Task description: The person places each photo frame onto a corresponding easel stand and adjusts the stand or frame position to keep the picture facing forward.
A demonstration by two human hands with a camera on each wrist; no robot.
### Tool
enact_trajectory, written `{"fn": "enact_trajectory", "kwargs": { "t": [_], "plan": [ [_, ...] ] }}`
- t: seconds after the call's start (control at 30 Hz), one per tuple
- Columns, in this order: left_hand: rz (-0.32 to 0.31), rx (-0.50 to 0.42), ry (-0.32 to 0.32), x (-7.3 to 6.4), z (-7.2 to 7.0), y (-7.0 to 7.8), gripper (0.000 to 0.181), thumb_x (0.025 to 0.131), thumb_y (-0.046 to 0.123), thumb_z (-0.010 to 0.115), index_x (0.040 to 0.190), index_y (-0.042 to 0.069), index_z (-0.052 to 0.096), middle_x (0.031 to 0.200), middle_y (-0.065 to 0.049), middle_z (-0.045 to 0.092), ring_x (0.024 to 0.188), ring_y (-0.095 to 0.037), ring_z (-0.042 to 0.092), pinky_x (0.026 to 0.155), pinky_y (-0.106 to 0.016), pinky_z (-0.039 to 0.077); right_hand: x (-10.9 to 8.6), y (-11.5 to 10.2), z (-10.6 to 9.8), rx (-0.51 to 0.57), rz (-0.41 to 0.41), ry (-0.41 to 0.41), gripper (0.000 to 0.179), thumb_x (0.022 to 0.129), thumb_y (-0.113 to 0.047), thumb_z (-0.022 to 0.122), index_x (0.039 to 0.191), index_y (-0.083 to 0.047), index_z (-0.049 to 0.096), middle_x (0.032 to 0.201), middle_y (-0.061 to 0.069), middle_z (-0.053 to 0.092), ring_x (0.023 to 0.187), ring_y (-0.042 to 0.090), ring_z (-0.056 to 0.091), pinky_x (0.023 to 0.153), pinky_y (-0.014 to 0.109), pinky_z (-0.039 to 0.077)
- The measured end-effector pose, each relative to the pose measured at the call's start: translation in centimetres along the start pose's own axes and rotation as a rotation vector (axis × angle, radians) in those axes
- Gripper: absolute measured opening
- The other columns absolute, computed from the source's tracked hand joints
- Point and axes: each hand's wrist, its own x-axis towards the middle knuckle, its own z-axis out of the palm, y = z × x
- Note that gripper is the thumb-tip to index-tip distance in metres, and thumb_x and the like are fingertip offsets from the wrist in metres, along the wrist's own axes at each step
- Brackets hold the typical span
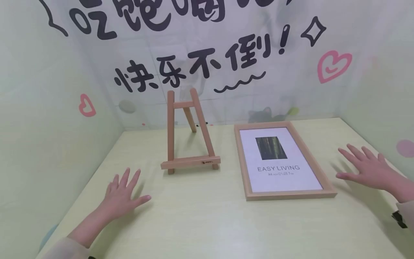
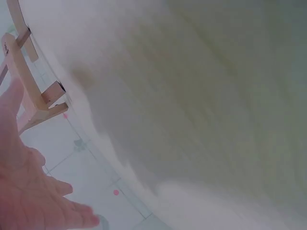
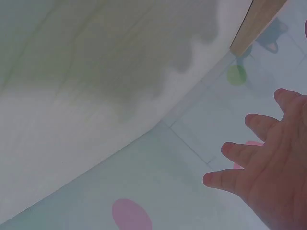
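Note:
My left hand [image 1: 119, 202] is held over the left side of the table with its fingers spread, holding nothing. A small wooden easel [image 1: 191, 162] stands beyond it, to the right; in the left wrist view the easel [image 2: 29, 79] appears past my thumb. My right hand [image 1: 372, 171], fingers also spread and holding nothing, hovers at the right side. Just left of it lies a wooden picture frame [image 1: 291, 195], flat on the table, with a white sheet reading "EASY LIVING" and a dark picture. One corner of the frame [image 3: 256, 24] shows in the right wrist view.
The pale wood-grain table [image 1: 207, 223] is enclosed by printed curtains at the back [image 1: 291, 72] and both sides, with black lettering and pink hearts. A dark strap piece [image 1: 399, 219] sits by the right sleeve.

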Motion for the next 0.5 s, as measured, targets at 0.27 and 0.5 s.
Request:
{"fn": "enact_trajectory", "kwargs": {
  "t": [0.27, 0.5],
  "plan": [
    [-0.013, -0.143, -0.030, 0.4, -0.7, 1.3, 0.087, 0.085, 0.055, 0.053, 0.144, 0.001, 0.018, 0.139, -0.032, 0.030, 0.115, -0.056, 0.037, 0.088, -0.066, 0.035, 0.6, 0.5, 0.0, 0.014, 0.015, -0.033, 0.092, 0.084, -0.048, 0.057, 0.147, -0.007, 0.004, 0.142, 0.034, 0.014, 0.115, 0.064, 0.019, 0.080, 0.080, 0.013],
    [-0.112, -0.378, -0.172, 1.8, -1.8, 3.3, 0.083, 0.088, 0.052, 0.050, 0.145, 0.003, 0.016, 0.136, -0.022, 0.042, 0.111, -0.037, 0.052, 0.080, -0.045, 0.050, 1.8, 0.2, -0.6, 0.101, 0.014, -0.057, 0.087, 0.086, -0.042, 0.058, 0.141, 0.008, 0.014, 0.132, 0.041, 0.025, 0.112, 0.062, 0.027, 0.084, 0.073, 0.024]
  ]
}}
